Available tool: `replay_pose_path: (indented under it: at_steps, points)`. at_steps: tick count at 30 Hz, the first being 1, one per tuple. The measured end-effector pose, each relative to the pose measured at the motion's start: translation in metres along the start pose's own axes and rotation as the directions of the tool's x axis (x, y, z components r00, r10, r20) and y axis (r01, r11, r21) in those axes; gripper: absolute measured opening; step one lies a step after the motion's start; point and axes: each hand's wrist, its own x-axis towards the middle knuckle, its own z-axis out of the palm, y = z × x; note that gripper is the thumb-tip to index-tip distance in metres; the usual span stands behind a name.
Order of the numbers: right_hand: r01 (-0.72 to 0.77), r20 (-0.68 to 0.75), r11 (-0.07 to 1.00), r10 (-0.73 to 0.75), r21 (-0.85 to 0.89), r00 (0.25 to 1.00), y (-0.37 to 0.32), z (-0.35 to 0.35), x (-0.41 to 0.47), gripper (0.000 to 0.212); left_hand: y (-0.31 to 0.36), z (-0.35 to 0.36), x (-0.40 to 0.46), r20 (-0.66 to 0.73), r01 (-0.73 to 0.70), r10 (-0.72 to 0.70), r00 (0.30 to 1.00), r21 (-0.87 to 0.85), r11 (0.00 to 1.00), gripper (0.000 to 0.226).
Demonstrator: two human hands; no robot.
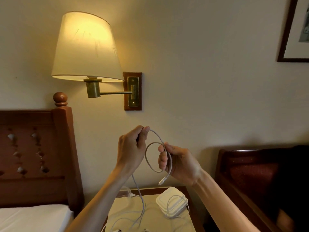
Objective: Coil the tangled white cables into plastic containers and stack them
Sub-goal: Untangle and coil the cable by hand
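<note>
progress: early, by the look of it. One white cable (154, 158) is in hand with a single loop formed; no cable can be seen inside a container yet.
done: one loop started, held up in front of the wall, well above the desk (150, 215).
left: finish winding this cable, put it in a container, coil the loose cables (132, 216) on the desk, then stack.
left hand (132, 148): fingers curled, thumb and forefinger pinching the cable at the top of the arc.
right hand (177, 163): fingers curled round the cable where the loop crosses itself, holding the loop closed.
cable position: between both hands at mid-height; free tail drops from below the left hand down to the desk and joins the tangle there.
cable axis: loop stands roughly upright, taller than wide, its open face toward the camera.
plug end (161, 182): hangs below the right hand, pointing down and slightly left, clear of the desk.
containers (172, 203): white plastic containers on the right part of the desk, apparently stacked and lidded; another cable lies draped over the top.
container contents: cannot tell.
tangle: several white strands overlap on the desk; count unclear.
</note>
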Motion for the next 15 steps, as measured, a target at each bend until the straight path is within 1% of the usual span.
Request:
replay_pose_path:
  at_steps: [2, 4, 7, 11, 13, 15]
  points:
    - [0.011, 0.020, 1.000, -0.011, -0.003, 1.000, 0.000, 0.002, 0.000, 0.023, 0.001, 0.002, -0.002, 0.000, 0.020, -0.020, 1.000, -0.024, 0.999, 0.028]
    - [0.013, 0.010, 1.000, -0.013, 0.017, 1.000, -0.003, 0.001, -0.001, 0.025, -0.002, 0.002, -0.005, 0.029, 0.037, -0.035, 0.999, -0.065, 0.997, 0.029]
    - [-0.003, 0.007, 0.993, 0.002, 0.115, 1.000, -0.015, 0.000, -0.003, 0.027, -0.014, 0.001, -0.013, 0.138, 0.096, -0.078, 0.987, -0.128, 0.987, 0.032]
    - [0.045, -0.167, 0.987, -0.019, 0.153, 0.986, -0.035, 0.002, -0.007, 0.031, -0.043, 0.001, -0.034, 0.307, 0.202, -0.131, 0.943, -0.212, 0.956, 0.034]
    - [0.074, -0.221, 0.979, -0.031, 0.188, 0.975, -0.048, 0.005, -0.008, 0.029, -0.059, 0.002, -0.050, 0.351, 0.295, -0.200, 0.915, -0.242, 0.924, 0.032]
    - [0.082, -0.245, 0.972, -0.027, 0.219, 0.969, -0.062, 0.002, -0.009, 0.023, -0.073, -0.001, -0.066, 0.391, 0.430, -0.303, 0.869, -0.294, 0.853, 0.029]
